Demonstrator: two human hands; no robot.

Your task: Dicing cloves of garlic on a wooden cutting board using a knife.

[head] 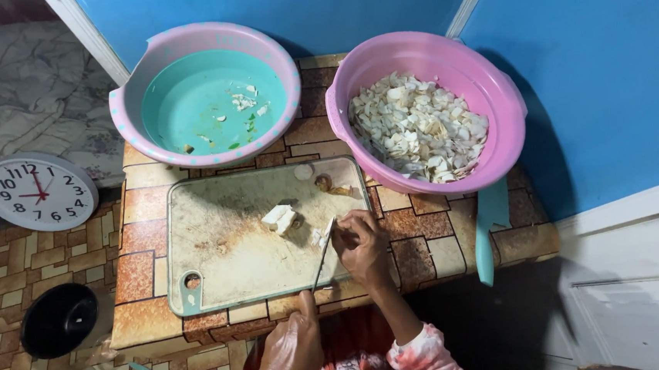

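While the left hand (291,350) at 6 o'clock closes its fingers round a knife (323,256), blade up w/ tip at 12, the right hand (361,245) pinches a white piece (318,237) on the cutting board (224,255), w/ pale chunks (279,218) at approx. 10 o'clock of it.

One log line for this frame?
left hand: grips knife | right hand: holds white piece on cutting board | pink basin: cut pieces

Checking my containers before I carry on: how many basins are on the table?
2. The teal-lined pink basin sits at the table's back left, almost empty with a few scraps. The pink basin sits at back right, full of white cut pieces. None appear hidden.
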